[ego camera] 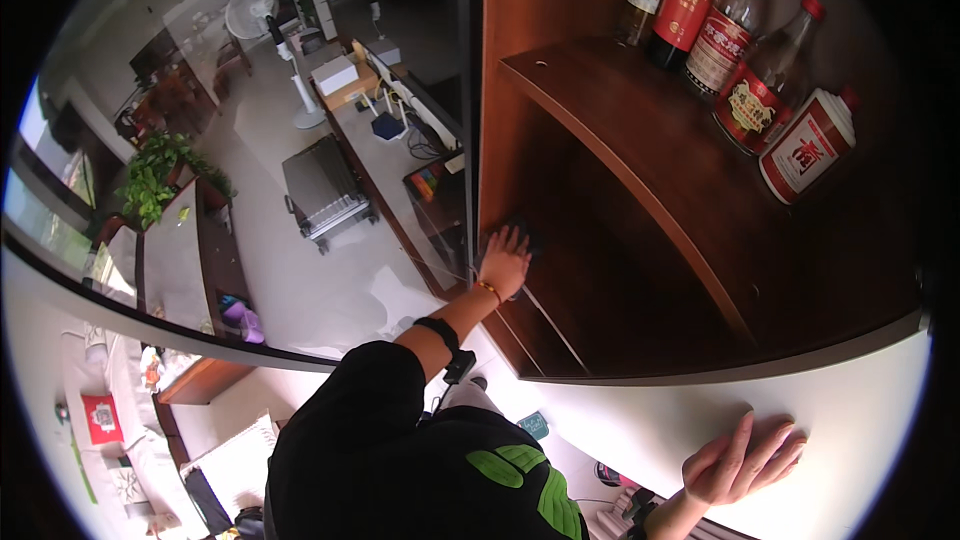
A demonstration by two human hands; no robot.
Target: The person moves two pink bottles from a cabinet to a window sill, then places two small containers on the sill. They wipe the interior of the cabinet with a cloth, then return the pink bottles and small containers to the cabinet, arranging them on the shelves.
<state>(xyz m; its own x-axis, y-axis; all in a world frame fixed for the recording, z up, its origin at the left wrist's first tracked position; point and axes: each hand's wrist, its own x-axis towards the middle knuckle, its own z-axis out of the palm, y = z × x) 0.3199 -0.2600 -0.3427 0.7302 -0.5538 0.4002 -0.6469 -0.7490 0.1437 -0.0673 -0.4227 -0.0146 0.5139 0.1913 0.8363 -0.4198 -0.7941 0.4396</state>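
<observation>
My left hand (506, 262) is pressed over a dark cloth (531, 234) low at the left side panel of a brown wooden cabinet; most of the cloth is hidden under the palm. A red bracelet circles that wrist. My right hand (742, 459), empty with its fingers apart, lies against a pale panel (630, 420) at the lower right. Above and right of my left hand, a curved wooden shelf (600, 127) carries several bottles: a clear glass bottle with a red cap (772, 82), a bottle with a red label (686, 7) and a white bottle (808, 146) among them.
A glass door (300, 240) with a dark frame (474, 90) stands left of the cabinet. Through or reflected in it appear a fan (259, 11), a suitcase (326, 184), a desk with a router (388, 125), and a leafy plant (154, 180). A sofa (75, 405) shows at lower left.
</observation>
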